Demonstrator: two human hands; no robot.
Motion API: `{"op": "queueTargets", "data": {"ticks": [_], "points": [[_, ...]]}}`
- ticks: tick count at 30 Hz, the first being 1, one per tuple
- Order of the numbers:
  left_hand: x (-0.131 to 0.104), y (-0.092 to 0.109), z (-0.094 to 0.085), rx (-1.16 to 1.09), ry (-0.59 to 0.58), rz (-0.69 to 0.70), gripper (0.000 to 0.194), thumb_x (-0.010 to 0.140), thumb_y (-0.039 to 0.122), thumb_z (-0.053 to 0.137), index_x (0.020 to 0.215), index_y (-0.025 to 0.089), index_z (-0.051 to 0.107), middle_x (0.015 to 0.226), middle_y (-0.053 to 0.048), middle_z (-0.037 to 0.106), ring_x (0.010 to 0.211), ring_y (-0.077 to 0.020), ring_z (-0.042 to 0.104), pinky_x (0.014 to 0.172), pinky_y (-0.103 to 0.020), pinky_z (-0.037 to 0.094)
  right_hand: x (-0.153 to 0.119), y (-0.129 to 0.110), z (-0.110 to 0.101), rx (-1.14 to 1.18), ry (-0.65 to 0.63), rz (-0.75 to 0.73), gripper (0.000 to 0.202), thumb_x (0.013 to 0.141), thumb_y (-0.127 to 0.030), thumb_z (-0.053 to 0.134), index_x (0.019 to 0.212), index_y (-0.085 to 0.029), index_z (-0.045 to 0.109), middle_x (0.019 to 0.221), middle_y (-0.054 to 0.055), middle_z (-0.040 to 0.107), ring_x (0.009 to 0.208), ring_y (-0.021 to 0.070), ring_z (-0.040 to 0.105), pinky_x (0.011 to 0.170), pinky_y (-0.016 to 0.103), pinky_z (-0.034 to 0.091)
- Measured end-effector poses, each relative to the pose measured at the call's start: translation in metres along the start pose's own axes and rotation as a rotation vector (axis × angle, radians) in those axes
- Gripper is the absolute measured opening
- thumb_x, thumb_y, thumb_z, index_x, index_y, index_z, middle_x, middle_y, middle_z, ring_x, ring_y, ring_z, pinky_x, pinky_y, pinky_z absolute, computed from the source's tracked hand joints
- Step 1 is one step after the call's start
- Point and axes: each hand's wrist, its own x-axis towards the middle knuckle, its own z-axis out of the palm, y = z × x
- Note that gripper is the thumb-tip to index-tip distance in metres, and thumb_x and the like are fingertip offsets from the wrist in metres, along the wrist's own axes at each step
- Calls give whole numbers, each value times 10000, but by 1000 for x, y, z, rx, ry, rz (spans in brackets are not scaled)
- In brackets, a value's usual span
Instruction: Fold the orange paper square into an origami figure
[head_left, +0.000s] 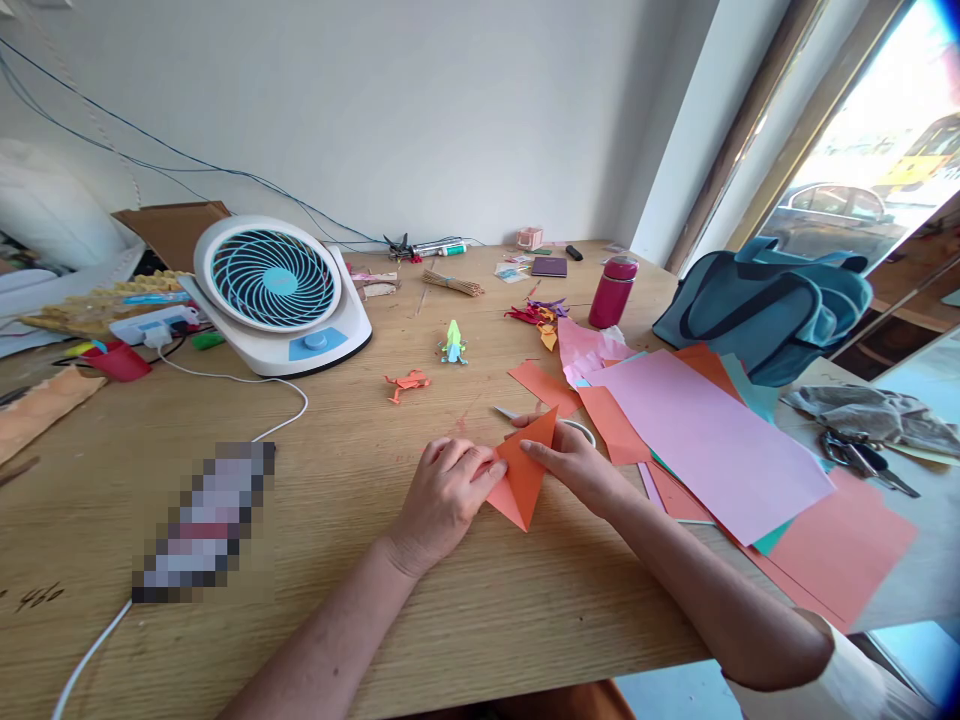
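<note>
Between my two hands is a folded sheet of orange paper [528, 478], with triangular flaps and one corner pointing up. My left hand [450, 490] is closed on its left side, thumb lying on the paper. On the right side, my right hand [574, 460] pinches the raised flap, thumb in front and the other fingers partly hidden behind. Scissors [582, 431] lie on the table just beyond my right hand, one blade tip showing. Farther back stand a small orange folded paper figure [409, 383] and a green and blue one [453, 345].
Sheets of coloured paper [720, 440] spread across the right, before a blue-grey bag [757, 305] and a red bottle [613, 292]. More folded figures [541, 315] sit behind. At left are a white fan [281, 285] and a blurred-out object [206, 525] on a white cable [289, 425].
</note>
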Motion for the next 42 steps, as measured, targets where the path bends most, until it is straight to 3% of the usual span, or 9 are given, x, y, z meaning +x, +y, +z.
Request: {"op": "queueTargets", "data": {"ticks": [8, 11, 14, 21, 26, 30, 32, 36, 42], "points": [[-8, -1, 12, 21, -271, -41, 231, 948, 78, 509, 1080, 178, 670, 1046, -61, 692, 979, -247, 571, 855, -416, 442, 6, 8, -3, -265, 60, 6, 349, 784, -283, 640, 1116, -212, 557, 861, 8, 666, 769, 178, 658, 625, 278, 513], [-10, -2, 13, -45, -386, -56, 280, 934, 50, 516, 1153, 162, 649, 1119, -80, 675, 1013, -248, 583, 869, -414, 485, 2, 3, -5, -400, 84, -20, 150, 761, -235, 653, 854, -224, 536, 771, -14, 626, 662, 152, 612, 555, 257, 455], [-11, -3, 14, -160, -424, -93, 333, 926, 20, 497, 1196, 154, 639, 1180, -96, 654, 1052, -234, 590, 910, -400, 510, -2, -2, -8, -516, 107, -16, 261, 760, -230, 661, 679, -235, 414, 634, -37, 550, 567, 143, 566, 515, 260, 402], [-8, -5, 6, -443, -400, -155, 396, 855, -18, 441, 1139, 146, 662, 1284, -105, 633, 1200, -221, 567, 1037, -384, 486, -2, -5, -12, -704, 146, -17, 305, 847, -376, 615, 688, -241, 393, 629, -28, 547, 547, 144, 524, 508, 268, 360], [-3, -5, -2, -535, -373, -166, 120, 905, 181, 550, 948, 168, 661, 1149, -86, 686, 1085, -227, 623, 996, -420, 491, -14, -6, -21, -895, 160, -98, 360, 910, -480, 543, 662, -233, 457, 576, -26, 530, 521, 142, 480, 499, 265, 313], [-5, -2, 2, -553, -360, -231, 172, 933, 318, 601, 862, 166, 642, 1129, -97, 684, 1073, -242, 611, 946, -416, 505, -19, 3, -34, -908, 229, -136, 270, 961, -450, 486, 870, -241, 630, 784, 13, 650, 632, 159, 583, 570, 266, 395], [-6, 1, 6, -530, -369, -250, 153, 923, 307, 628, 965, 164, 660, 1168, -102, 665, 1096, -238, 593, 941, -402, 513, -17, 9, -40, -917, 259, -131, 280, 987, -422, 434, 962, -248, 652, 903, 31, 665, 702, 168, 615, 620, 280, 426], [-6, 7, 8, -439, -421, -185, 427, 891, 293, 684, 1299, 205, 595, 1341, -111, 592, 1177, -268, 538, 986, -467, 495, -12, 14, -49, -969, 233, -163, 303, 991, -323, 381, 1067, -241, 662, 951, 55, 641, 774, 190, 631, 660, 298, 442], [-10, 9, 5, -450, -465, -123, 377, 925, 274, 631, 1299, 228, 614, 1407, -84, 566, 1214, -284, 494, 1015, -498, 474, -7, 19, -59, -926, 216, -205, 210, 882, -257, 550, 1043, -238, 684, 825, 19, 621, 614, 149, 564, 574, 270, 417]]}}
